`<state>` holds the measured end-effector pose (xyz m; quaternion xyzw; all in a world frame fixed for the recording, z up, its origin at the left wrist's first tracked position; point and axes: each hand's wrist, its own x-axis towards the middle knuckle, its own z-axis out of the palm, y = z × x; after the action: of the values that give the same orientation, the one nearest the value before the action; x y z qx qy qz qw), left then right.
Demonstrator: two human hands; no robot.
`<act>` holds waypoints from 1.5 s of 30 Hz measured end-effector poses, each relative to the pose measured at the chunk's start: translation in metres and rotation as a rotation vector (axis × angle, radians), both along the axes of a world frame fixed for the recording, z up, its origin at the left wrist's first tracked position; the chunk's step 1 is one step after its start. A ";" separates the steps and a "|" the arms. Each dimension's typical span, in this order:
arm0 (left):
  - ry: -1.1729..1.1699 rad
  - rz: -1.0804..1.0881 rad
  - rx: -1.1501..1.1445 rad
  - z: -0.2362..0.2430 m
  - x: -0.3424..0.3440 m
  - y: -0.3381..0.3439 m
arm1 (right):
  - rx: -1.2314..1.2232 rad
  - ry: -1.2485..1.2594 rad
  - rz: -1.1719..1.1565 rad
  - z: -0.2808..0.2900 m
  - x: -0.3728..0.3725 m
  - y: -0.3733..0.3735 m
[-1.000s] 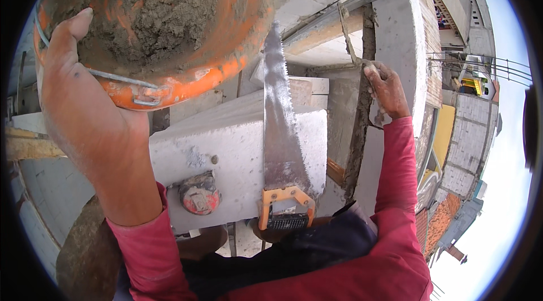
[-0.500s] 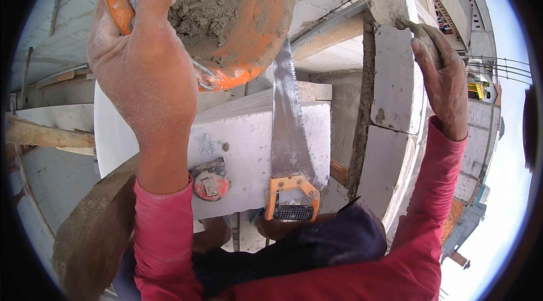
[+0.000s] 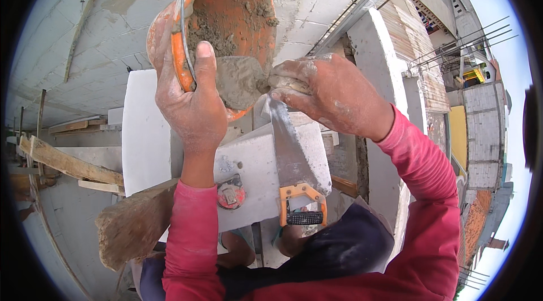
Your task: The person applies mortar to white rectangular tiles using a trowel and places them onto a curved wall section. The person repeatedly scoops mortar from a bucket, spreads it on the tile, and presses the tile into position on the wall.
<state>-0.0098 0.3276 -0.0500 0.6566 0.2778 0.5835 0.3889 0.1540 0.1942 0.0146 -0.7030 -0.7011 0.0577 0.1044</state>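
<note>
My left hand is closed on the rim of an orange bucket, its thumb over the edge beside the wire handle. The bucket is tipped so its mouth faces me, and grey wet mortar coats the inside. Closed round a trowel's grip, my right hand is just right of the bucket. The mortar-smeared trowel blade lies across the bucket's lower lip. Below the hands, a handsaw with an orange and black handle rests on a white block. A red and grey tape measure sits left of the saw.
A white block wall runs along my right side. A rough timber juts up at lower left, with another wooden beam farther left. Thin steel rods stick out at the far right.
My right hand has brought the trowel leftward from the top of the block wall to the bucket's mouth. The left hand still grips the bucket, which now appears tilted and farther from me.
</note>
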 end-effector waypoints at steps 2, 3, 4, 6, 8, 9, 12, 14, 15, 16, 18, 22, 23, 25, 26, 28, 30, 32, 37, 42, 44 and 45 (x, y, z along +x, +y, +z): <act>-0.081 -0.006 -0.176 0.004 0.001 -0.001 | -0.023 0.312 -0.005 0.002 0.005 -0.004; -0.143 -0.016 -0.287 0.008 0.000 -0.001 | -0.018 0.370 -0.054 0.001 0.006 -0.007; -0.148 0.037 -0.372 0.014 -0.001 -0.003 | -0.013 0.428 -0.101 -0.002 0.006 -0.012; -0.273 0.053 -0.445 0.012 0.000 0.001 | 0.012 0.422 -0.183 -0.003 0.011 -0.025; -0.261 0.140 -0.503 0.007 -0.003 0.006 | 0.079 0.332 -0.296 -0.007 0.023 -0.046; -0.290 0.140 -0.541 0.008 -0.005 0.008 | 0.118 0.305 -0.374 -0.010 0.029 -0.054; -0.367 0.199 -0.658 0.013 -0.007 0.009 | 0.242 0.233 -0.691 -0.047 0.054 -0.080; -0.326 0.267 -0.680 0.018 -0.007 0.011 | 0.272 0.098 -0.807 -0.078 0.074 -0.094; -0.315 0.296 -0.692 0.018 -0.005 0.011 | 0.240 0.058 -0.825 -0.096 0.086 -0.105; -0.348 0.295 -0.645 0.014 -0.003 0.013 | 0.209 0.022 -0.843 -0.117 0.097 -0.117; -0.296 0.260 -0.634 0.008 -0.008 0.020 | 0.124 0.090 -0.845 -0.148 0.115 -0.130; -0.333 0.294 -0.676 0.017 -0.004 0.016 | -0.120 0.697 -0.909 -0.189 0.137 -0.136; -0.335 0.277 -0.665 0.015 -0.003 0.017 | -0.188 0.897 -0.949 -0.196 0.144 -0.136; -0.355 0.233 -0.654 0.010 0.000 0.019 | -0.194 1.038 -1.053 -0.204 0.180 -0.141; -0.346 0.227 -0.650 0.008 0.003 0.018 | -0.197 1.108 -1.107 -0.211 0.197 -0.139; -0.325 0.213 -0.654 0.004 0.008 0.015 | -0.164 0.716 -1.214 -0.225 0.220 -0.130; -0.294 0.168 -0.634 -0.002 0.001 0.021 | -0.079 0.391 -1.114 -0.251 0.233 -0.118; -0.268 0.151 -0.636 -0.010 -0.003 0.023 | 0.026 0.115 -0.858 -0.286 0.232 -0.123; -0.238 0.178 -0.640 -0.009 0.005 0.022 | -0.153 0.009 -0.940 -0.332 0.257 -0.122; -0.259 0.147 -0.635 -0.013 0.006 0.024 | -0.092 -0.088 -1.012 -0.336 0.279 -0.124; -0.260 0.160 -0.637 -0.012 0.007 0.024 | -0.036 -0.093 -1.044 -0.332 0.265 -0.133; -0.259 0.169 -0.635 -0.010 0.006 0.024 | -0.005 -0.093 -1.057 -0.327 0.255 -0.137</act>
<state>-0.0042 0.3515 -0.0601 0.3980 0.4470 0.5765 0.5562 0.4093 0.0572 -0.3125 -0.9626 -0.2548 -0.0323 0.0866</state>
